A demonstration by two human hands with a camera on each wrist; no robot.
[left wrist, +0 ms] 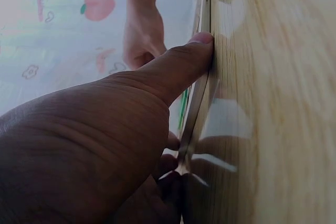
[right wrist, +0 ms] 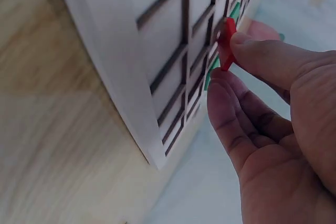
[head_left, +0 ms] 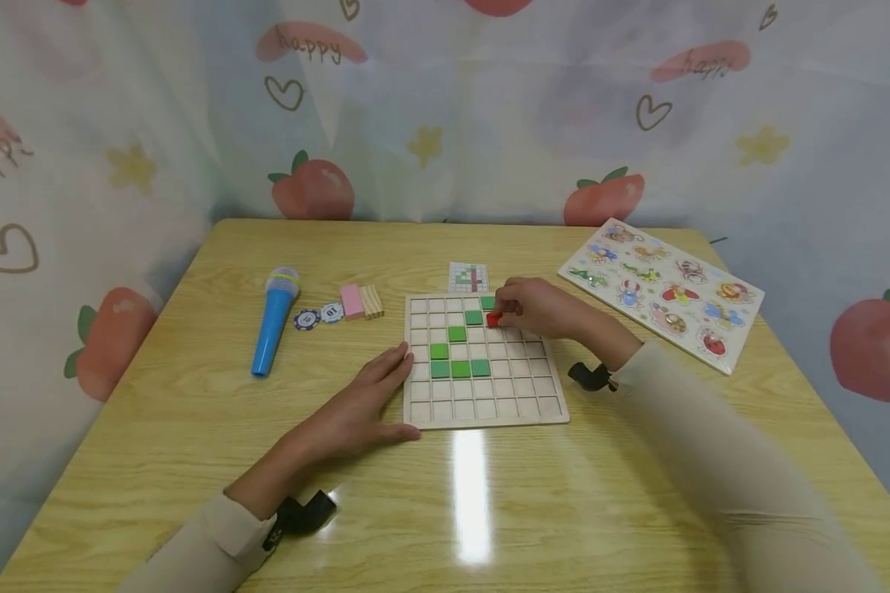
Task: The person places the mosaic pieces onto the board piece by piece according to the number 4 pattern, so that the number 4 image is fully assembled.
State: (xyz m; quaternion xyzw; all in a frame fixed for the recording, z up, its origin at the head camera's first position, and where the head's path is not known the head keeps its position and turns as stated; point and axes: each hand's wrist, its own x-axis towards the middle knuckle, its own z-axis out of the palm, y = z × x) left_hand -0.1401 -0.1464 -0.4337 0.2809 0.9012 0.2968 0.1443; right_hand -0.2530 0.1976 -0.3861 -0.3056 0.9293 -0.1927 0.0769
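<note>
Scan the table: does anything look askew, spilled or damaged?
Nothing looks spilled or damaged. The insect puzzle lies askew to the grid board, and its right corner seems to poke past the edge of the table.

We see a glossy, wood-grained table (head_left: 193, 354). Behind it and to both its sides stands a pale, creased backdrop (head_left: 489, 148) printed with red fruit (head_left: 313, 191), yellow flowers (head_left: 425, 146), heart outlines (head_left: 284, 94) and "happy" lettering (head_left: 310, 45). Across the table's near half we find a bright white streak of reflected light (head_left: 471, 494).
</note>
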